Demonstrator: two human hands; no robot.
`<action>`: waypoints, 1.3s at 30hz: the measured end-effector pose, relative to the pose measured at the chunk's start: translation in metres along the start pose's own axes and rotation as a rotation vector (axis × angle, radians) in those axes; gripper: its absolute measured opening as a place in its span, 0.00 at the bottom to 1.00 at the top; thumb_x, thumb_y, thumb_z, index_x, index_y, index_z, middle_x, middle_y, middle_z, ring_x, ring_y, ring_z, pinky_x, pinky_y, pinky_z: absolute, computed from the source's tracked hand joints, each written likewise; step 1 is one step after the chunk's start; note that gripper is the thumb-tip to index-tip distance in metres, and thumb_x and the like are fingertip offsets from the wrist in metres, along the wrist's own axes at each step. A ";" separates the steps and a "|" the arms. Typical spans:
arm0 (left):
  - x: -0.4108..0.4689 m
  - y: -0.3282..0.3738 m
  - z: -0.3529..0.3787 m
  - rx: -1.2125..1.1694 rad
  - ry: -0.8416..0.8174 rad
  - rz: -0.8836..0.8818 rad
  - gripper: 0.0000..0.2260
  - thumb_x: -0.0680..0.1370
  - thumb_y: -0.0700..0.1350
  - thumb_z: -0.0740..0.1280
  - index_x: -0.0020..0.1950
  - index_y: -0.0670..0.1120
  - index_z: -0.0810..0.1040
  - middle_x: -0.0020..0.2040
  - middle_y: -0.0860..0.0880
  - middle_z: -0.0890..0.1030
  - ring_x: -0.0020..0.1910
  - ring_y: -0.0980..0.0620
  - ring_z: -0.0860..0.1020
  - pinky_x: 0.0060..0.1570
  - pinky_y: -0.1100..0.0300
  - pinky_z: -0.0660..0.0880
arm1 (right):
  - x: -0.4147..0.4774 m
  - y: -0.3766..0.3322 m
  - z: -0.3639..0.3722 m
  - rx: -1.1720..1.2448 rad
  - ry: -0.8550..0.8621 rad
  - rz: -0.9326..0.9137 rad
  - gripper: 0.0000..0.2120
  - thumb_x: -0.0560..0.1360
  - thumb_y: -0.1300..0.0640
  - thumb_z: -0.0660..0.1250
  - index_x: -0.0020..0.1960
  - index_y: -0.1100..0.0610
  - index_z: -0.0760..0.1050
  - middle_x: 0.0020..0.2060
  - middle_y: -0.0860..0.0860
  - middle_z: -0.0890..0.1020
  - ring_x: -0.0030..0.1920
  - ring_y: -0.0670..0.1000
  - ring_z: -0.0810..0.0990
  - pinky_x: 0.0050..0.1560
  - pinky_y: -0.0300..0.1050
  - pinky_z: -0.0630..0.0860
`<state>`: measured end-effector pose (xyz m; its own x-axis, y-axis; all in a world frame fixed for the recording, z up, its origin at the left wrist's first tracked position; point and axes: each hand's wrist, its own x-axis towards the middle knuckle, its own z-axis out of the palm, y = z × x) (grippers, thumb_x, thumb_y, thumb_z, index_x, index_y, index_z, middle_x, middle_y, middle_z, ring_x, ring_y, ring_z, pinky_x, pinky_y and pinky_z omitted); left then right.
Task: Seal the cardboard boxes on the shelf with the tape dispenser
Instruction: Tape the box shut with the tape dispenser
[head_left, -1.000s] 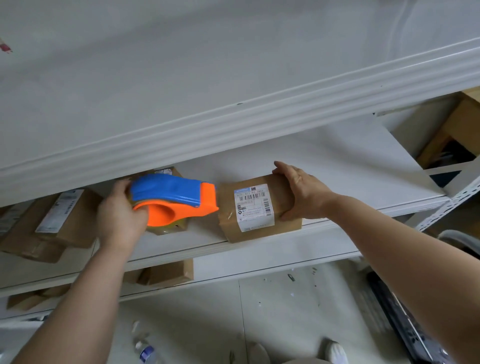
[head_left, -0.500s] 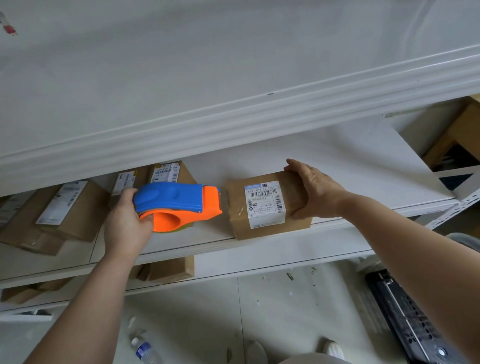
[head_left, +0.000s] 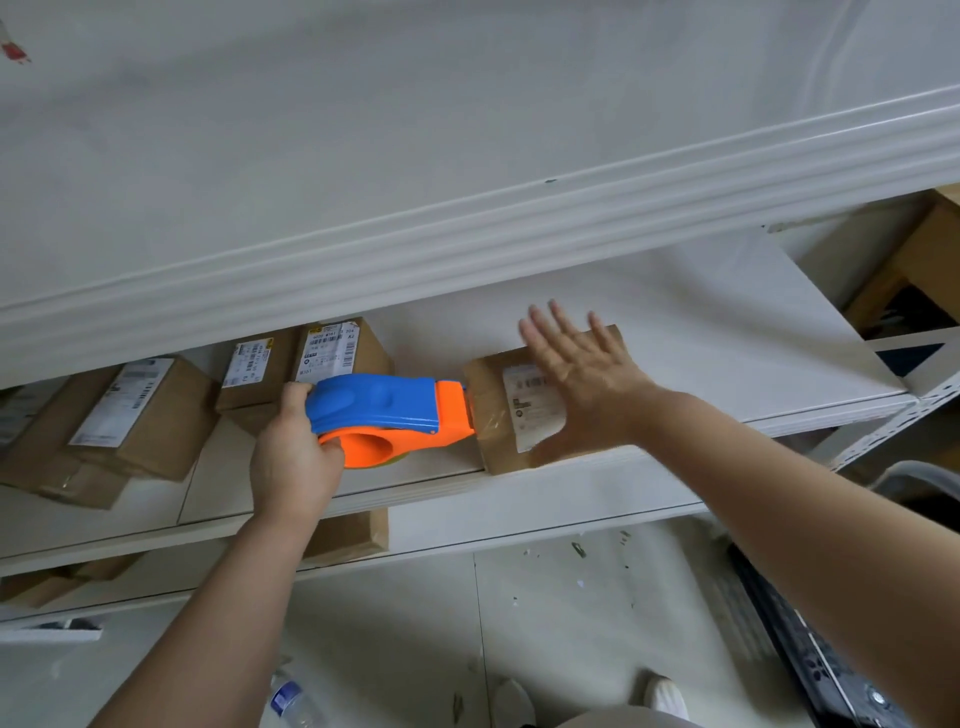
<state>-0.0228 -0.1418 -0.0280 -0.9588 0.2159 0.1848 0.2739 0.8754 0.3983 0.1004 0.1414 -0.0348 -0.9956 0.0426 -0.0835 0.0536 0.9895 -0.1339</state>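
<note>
Head view: left hand (head_left: 293, 462) fingers clamp tape dispenser (head_left: 387, 418), nose touching cardboard box (head_left: 488, 415) at shelf (head_left: 571, 483) front edge; right hand (head_left: 576, 374) splayed, gripping nothing. Risk: unbraced box slides, tape wrinkles.

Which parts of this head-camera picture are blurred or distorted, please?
Head view: the right hand is motion-blurred, and so is the label on the box under it; the tape dispenser stays sharp; wide-angle distortion bows the shelf edge.
</note>
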 end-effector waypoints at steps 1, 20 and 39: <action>-0.002 0.002 0.002 0.000 -0.012 -0.002 0.22 0.71 0.32 0.65 0.63 0.45 0.69 0.44 0.43 0.79 0.41 0.38 0.77 0.35 0.54 0.72 | 0.001 -0.011 0.006 -0.027 -0.012 -0.035 0.64 0.57 0.20 0.56 0.77 0.54 0.31 0.76 0.50 0.33 0.75 0.51 0.30 0.74 0.55 0.31; -0.020 0.031 -0.011 -0.214 0.130 -0.050 0.21 0.70 0.37 0.70 0.61 0.48 0.71 0.45 0.50 0.77 0.44 0.44 0.76 0.43 0.52 0.75 | 0.023 -0.022 -0.023 0.230 0.089 -0.084 0.56 0.62 0.51 0.74 0.79 0.52 0.42 0.73 0.51 0.58 0.73 0.54 0.58 0.71 0.65 0.57; -0.010 0.046 -0.037 -0.345 0.185 0.077 0.19 0.68 0.40 0.69 0.59 0.42 0.75 0.46 0.48 0.77 0.46 0.43 0.76 0.46 0.55 0.70 | -0.032 0.049 -0.011 0.991 0.280 -0.002 0.58 0.54 0.57 0.80 0.75 0.51 0.51 0.67 0.50 0.66 0.65 0.49 0.71 0.54 0.37 0.71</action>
<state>0.0017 -0.1198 0.0215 -0.9132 0.1663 0.3721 0.3841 0.6563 0.6494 0.1338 0.1897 -0.0279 -0.9711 0.1977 0.1338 -0.0348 0.4373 -0.8987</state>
